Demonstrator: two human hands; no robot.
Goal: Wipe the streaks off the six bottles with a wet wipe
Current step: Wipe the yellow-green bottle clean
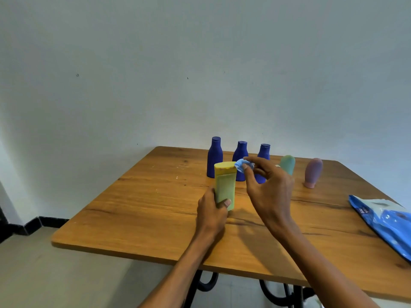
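Yellow-green bottle (225, 185) stands upright on our wooden tabletop (142, 210), our left hand (212, 210) wrapped around its lower body. Our right hand (270, 187) pinches a crumpled blue wet wipe (241, 164) against its yellow cap. Five other bottles (214, 157) stand behind.
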